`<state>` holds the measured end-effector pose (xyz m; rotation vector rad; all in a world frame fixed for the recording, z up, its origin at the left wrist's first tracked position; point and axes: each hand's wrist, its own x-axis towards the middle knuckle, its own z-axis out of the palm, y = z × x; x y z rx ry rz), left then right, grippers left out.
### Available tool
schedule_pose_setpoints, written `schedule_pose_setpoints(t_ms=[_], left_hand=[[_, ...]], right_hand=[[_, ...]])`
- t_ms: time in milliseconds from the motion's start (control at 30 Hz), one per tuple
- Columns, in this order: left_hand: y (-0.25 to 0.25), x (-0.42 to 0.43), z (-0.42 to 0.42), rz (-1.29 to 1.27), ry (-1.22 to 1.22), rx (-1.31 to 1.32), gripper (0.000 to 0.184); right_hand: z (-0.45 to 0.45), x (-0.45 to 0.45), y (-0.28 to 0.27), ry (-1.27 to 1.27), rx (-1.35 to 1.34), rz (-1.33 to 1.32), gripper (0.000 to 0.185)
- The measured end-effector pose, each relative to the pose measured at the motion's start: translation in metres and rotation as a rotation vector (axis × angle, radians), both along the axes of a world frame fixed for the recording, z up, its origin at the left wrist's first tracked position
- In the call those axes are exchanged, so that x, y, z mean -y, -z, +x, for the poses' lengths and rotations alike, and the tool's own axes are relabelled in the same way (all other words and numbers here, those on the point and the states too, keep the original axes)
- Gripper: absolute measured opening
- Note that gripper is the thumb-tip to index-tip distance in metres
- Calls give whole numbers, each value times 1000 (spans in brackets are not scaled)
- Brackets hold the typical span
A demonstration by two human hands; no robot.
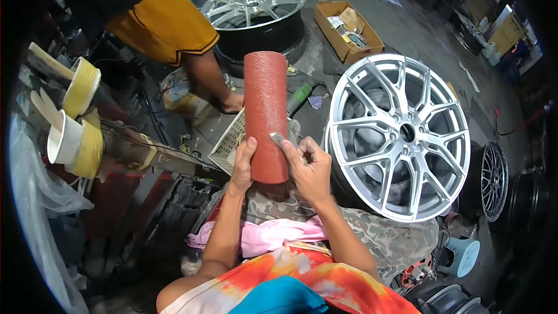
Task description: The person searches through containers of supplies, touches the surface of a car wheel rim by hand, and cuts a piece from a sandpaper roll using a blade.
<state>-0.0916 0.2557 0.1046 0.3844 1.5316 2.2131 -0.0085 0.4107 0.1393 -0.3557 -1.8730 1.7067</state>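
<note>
A tall red cylinder (pixel 265 93) with a rough, streaked surface stands upright in front of me, tilted slightly. My left hand (pixel 243 160) grips its lower left side, thumb along the edge; the fingers behind it are hidden. On the other side, my right hand (pixel 308 168) is closed with fingers curled. Between its thumb and fingers a small silver-grey flat piece (pixel 276 137) pokes out and lies against the cylinder's face. Whether those fingers also touch the cylinder cannot be made out. Behind the cylinder is a cream plastic basket (pixel 226 139), partly covered.
A silver multi-spoke wheel rim (pixel 401 139) leans close at my right. Another rim (pixel 256 3) lies at the back beside a cardboard box (pixel 349 52). Another person's bare leg (pixel 203 75) is near the basket. Taped paper cups (pixel 61 142) holding wooden sticks stand at left.
</note>
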Motion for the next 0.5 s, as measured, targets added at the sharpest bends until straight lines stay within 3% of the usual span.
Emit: schedule_pose_setpoints(t_ms=[100,300,400,500], left_hand=[[-4,1,-1,-31,79,14,63],[0,7,-5,-70,86,3,66],[-2,9,-2,-86,111,-17,68],[2,10,-5,-90,88,16,68]], right_hand=[[-28,-16,-1,96,13,100,45],[-33,-22,-11,74,-3,-42,48],[-41,-24,-4,68,-24,126,48],[-68,-43,-14,25,18,27,51]])
